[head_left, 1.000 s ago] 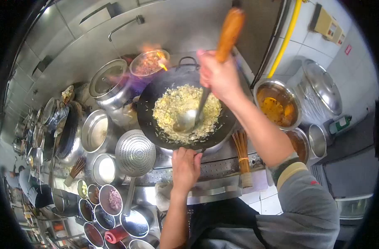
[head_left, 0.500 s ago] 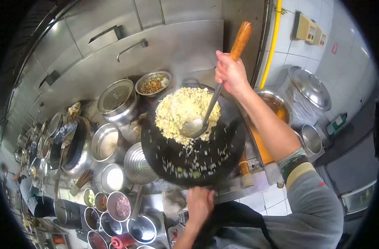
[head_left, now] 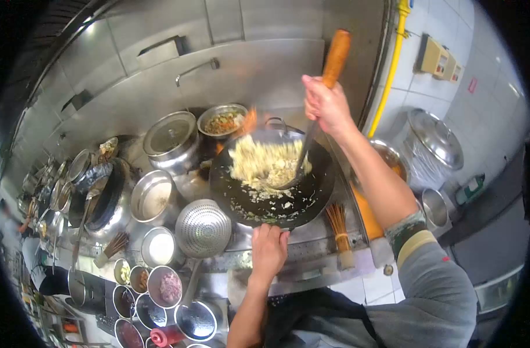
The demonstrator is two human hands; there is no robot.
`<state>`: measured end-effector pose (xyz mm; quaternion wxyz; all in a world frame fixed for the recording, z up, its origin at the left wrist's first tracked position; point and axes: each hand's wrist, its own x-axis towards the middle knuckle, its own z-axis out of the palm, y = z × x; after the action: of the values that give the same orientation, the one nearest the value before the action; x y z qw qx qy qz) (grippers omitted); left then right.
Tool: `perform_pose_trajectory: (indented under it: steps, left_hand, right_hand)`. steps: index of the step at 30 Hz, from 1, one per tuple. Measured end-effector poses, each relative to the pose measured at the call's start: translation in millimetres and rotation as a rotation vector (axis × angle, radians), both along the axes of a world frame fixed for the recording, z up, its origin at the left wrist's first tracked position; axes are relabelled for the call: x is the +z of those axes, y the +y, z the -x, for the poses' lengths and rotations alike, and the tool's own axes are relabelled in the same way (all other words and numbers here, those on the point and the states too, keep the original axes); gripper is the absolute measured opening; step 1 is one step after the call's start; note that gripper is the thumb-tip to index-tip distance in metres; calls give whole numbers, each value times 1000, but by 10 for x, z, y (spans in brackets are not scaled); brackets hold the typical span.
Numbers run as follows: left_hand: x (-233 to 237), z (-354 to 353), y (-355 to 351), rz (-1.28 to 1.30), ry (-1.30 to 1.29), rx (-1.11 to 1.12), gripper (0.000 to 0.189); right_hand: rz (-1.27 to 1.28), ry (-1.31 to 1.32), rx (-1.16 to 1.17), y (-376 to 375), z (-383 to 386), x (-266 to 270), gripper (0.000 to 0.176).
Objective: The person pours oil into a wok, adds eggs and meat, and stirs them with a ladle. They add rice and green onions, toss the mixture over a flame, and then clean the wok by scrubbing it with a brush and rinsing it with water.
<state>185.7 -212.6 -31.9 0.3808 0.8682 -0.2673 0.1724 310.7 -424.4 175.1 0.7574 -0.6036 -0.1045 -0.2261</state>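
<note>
My right hand point(head_left: 329, 107) is wrapped round the shaft of a ladle point(head_left: 303, 159), just below its wooden handle. The ladle's bowl rests among yellow fried rice point(head_left: 259, 159) in a black wok point(head_left: 300, 209). Part of the rice is smeared by motion. White and green bits lie scattered on the wok's near wall. At the wok's near edge my left hand point(head_left: 269, 250) is closed, its fingers curled on the rim; the exact grip is hidden.
Orange flame point(head_left: 249, 120) shows behind the wok. To the left are a perforated strainer point(head_left: 203, 228), a lidded pot point(head_left: 171, 134) and several ingredient bowls. A bamboo brush point(head_left: 339, 226) lies right of the wok. A covered bin point(head_left: 436, 139) stands farther right. Another person point(head_left: 35, 255) is at far left.
The wok has shifted away from me, with my left hand following at its near edge. The rice has slid and blurred. Flame now shows behind the wok. The ladle stays in my right hand.
</note>
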Motion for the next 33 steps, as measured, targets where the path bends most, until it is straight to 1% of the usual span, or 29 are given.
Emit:
perform_pose_trajectory:
  steps: [3, 5, 6, 7, 9, 11, 12, 13, 15, 16, 17, 18, 20, 21, 22, 23, 25, 26, 27, 29, 30, 32, 33]
  left_hand:
    - [-108, -273, -53, 16, -34, -16, 10]
    - [-170, -279, -51, 11, -38, -23, 10]
    - [-175, -271, -32, 5, -50, -30, 10]
    - [-168, -235, -7, -11, -28, -35, 10]
    - [-106, -252, -23, -28, 7, -29, 11]
    - [-70, -228, -27, -40, 14, -14, 11]
    - [-57, -233, -38, -35, 6, -4, 10]
    - [-47, -251, -45, -42, 9, -2, 10]
    - [-16, -240, -29, -51, 12, 2, 10]
    - [1, -217, -10, -56, 11, 3, 10]
    - [13, -155, 17, -53, 39, -12, 9]
    - [29, -85, 35, -48, 68, -29, 9]
    - [298, 133, 21, -18, 55, -42, 9]
    - [418, 284, -13, 18, 65, -48, 9]
    - [528, 305, -111, 25, 44, -40, 10]
    - [439, 314, -154, 29, 50, -47, 10]
    - [62, 184, -222, -57, 43, 53, 14]
    - [-184, 225, -179, -112, 19, 73, 16]
    - [-268, 427, -70, -95, 2, 68, 16]
    - [-346, 726, 129, -134, 124, -77, 15]
    - [-177, 706, 151, -130, 125, -81, 15]
    - [203, 698, 116, -46, -16, -75, 14]
    - [470, 523, 46, -11, -31, -31, 14]
  right_hand:
    - [-73, -152, 106, -195, -63, -68, 32]
    - [-179, -102, -93, -69, -230, -484, 31]
    - [-131, 6, -35, 19, -321, -734, 31]
    - [-110, 33, 208, -45, -467, -874, 31]
    - [-108, 87, 217, -34, -561, -578, 28]
    - [-154, 35, 216, -82, -611, -367, 30]
    - [-171, -57, 208, -120, -633, -348, 31]
    - [-177, -56, 210, -95, -730, -454, 31]
    - [-261, 44, 149, 2, -896, -737, 34]
    - [-239, 88, 199, -48, -967, -731, 36]
    - [-243, 94, 202, -81, -971, -641, 36]
    - [-264, 199, 188, -126, -928, -467, 37]
    - [-281, 342, 176, -239, -782, -134, 38]
    - [-220, 357, 154, -245, -668, -40, 37]
    - [-192, 364, 125, -142, -554, -60, 37]
    - [-161, 354, 92, -17, -454, -65, 36]
    - [21, 270, -79, 160, -337, -167, 34]
    - [-12, 205, -63, 153, -332, -252, 33]
    - [3, 187, -70, 108, -262, -216, 33]
    - [-143, 89, -35, -62, -153, -123, 33]
    - [-146, 124, -40, -108, -117, -91, 32]
    - [-128, 155, -39, 11, -102, -117, 31]
    - [-123, 135, -49, 92, -118, -78, 30]
